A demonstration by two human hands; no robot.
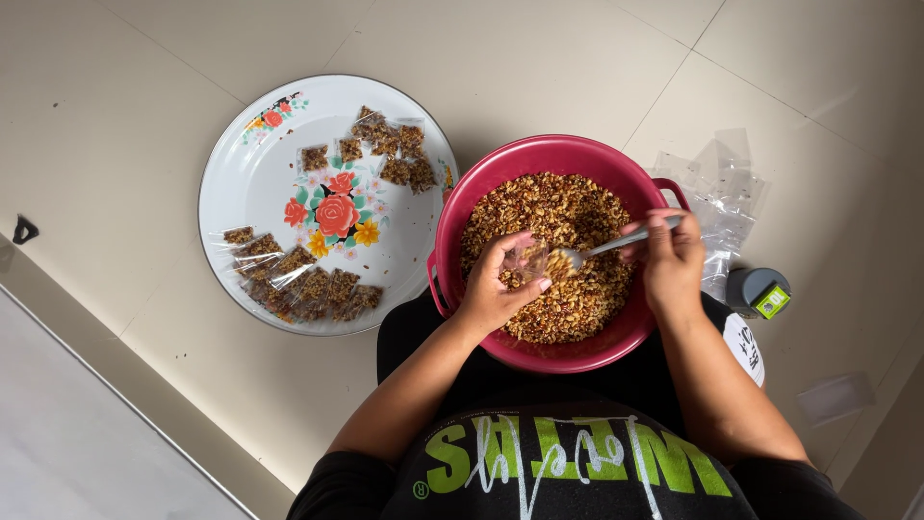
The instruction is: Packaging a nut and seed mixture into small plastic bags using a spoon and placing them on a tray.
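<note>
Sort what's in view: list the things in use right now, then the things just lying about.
In use: left hand, small clear bag, right hand, spoon, red basin of nut mix.
Lying about: floral tray of filled packets, empty bags, grey stapler.

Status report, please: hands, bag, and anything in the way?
Left hand holds small clear bag over red bowl. Right hand holds spoon at bag mouth. Nothing between them.

Black shirt [568, 462], green-white lettering
</note>
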